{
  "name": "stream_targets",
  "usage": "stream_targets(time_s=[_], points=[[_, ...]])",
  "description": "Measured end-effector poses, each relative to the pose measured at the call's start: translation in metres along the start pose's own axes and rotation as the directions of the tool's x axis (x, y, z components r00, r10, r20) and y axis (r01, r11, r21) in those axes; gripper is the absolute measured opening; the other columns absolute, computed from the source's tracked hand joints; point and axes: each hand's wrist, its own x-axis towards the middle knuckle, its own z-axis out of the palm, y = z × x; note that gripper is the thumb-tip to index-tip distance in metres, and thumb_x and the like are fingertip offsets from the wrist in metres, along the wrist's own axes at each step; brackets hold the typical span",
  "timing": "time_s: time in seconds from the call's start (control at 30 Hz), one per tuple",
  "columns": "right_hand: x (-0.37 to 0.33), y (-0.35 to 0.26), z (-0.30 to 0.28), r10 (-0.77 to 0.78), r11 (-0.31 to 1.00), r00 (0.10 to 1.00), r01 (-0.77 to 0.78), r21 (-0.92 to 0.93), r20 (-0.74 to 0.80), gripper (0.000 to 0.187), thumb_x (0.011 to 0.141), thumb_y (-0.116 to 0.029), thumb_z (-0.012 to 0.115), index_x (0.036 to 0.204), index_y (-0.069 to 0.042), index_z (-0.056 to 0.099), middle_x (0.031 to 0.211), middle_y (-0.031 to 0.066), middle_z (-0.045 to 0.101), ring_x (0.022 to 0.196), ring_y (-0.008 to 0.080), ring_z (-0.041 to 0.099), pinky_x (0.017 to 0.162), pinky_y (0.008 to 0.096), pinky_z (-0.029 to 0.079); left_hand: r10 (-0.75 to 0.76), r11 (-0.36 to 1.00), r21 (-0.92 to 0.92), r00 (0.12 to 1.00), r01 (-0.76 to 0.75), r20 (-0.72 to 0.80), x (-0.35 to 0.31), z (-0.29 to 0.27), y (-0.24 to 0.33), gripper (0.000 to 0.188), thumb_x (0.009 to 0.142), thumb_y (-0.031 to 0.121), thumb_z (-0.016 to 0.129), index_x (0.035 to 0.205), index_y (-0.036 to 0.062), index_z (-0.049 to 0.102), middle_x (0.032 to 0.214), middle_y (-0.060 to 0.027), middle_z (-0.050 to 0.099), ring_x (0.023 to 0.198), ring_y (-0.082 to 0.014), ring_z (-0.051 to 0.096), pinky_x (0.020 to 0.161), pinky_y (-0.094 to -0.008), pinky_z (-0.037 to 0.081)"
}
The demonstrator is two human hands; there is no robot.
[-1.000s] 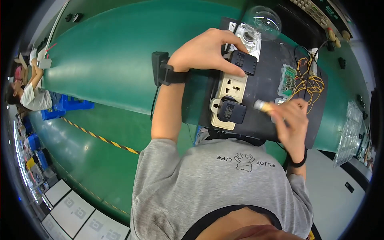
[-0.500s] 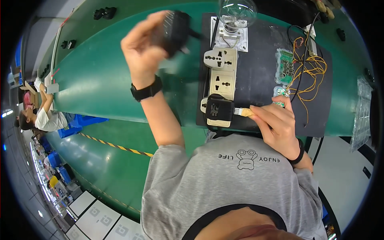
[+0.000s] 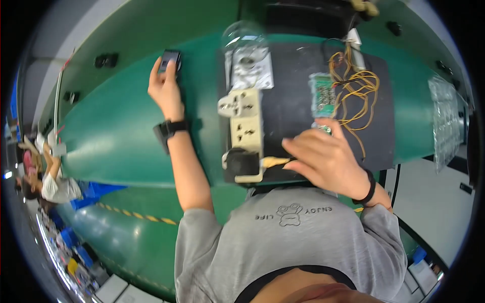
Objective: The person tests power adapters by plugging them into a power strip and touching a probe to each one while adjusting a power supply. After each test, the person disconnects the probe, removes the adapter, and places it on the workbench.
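Note:
My left hand (image 3: 165, 91) reaches far over the green table at the left. Its fingers and thumb are closed on a black power adapter (image 3: 172, 54), which is at the table surface. My right hand (image 3: 326, 159) hovers by the yellow-sleeved connector (image 3: 275, 162), thumb and index finger apart and nothing between them. This connector sticks out of another black adapter (image 3: 242, 162) plugged into the near end of a cream power strip (image 3: 246, 122). A grey universal plug (image 3: 230, 106) sits in the strip's far socket. The picture is slightly blurred.
Beyond the strip a clear glass bulb (image 3: 244, 38) stands on a white base (image 3: 261, 76). Green circuit boards (image 3: 323, 96) and looped yellow wires (image 3: 361, 86) lie on the dark mat (image 3: 288, 101). Clear plastic packaging (image 3: 444, 118) is at the right edge. Another person (image 3: 60, 189) is far left.
My left hand has carried the black adapter from beside the bulb left and down to the table. My right hand has let go of the yellow connector. The view has shifted.

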Motion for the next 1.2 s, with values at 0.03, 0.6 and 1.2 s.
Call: stream_targets(time_s=[0.03,0.6,1.2], points=[[0.002,0.01,-0.015,0.053,0.994,0.998,-0.056,-0.093,-0.037,0.032,0.069,-0.017,0.074,0.096,-0.002,0.064,0.09,0.0069,0.064,0.084,0.0207,0.059,0.087,0.0406,0.038,0.068,0.998,0.008,0.997,-0.068,0.038,-0.002,0.004,0.0,0.044,0.082,0.012,0.067,0.121,-0.002,0.054,0.072,0.0013,0.056,0.064,-0.0041,0.043,0.061,-0.0202,0.039],[0.053,0.442,-0.112,0.636,0.717,0.669,-0.697,-0.026,-0.385,0.06,0.064,-0.022,0.073,0.118,-0.004,0.055,0.111,0.017,0.061,0.105,0.0327,0.057,0.091,0.0384,0.045,0.322,0.797,0.366,0.851,-0.48,0.415,-0.012,0.03,-0.001,0.043,0.079,0.02,0.068,0.118,0.0067,0.057,0.125,-0.0149,0.05,0.118,-0.0295,0.045,0.099,-0.0372,0.036],[0.045,0.079,-0.09,0.089,0.979,0.768,0.05,0.198,-0.634,0.044,0.084,0.003,0.058,0.126,0.0,0.046,0.118,0.0134,0.052,0.104,0.0177,0.053,0.084,0.0281,0.044,0.47,0.755,0.317,0.811,-0.574,0.348,0.0,0.03,-0.012,0.042,0.076,0.024,0.07,0.112,0.0054,0.06,0.115,-0.0145,0.054,0.109,-0.0315,0.048,0.094,-0.0391,0.038]])
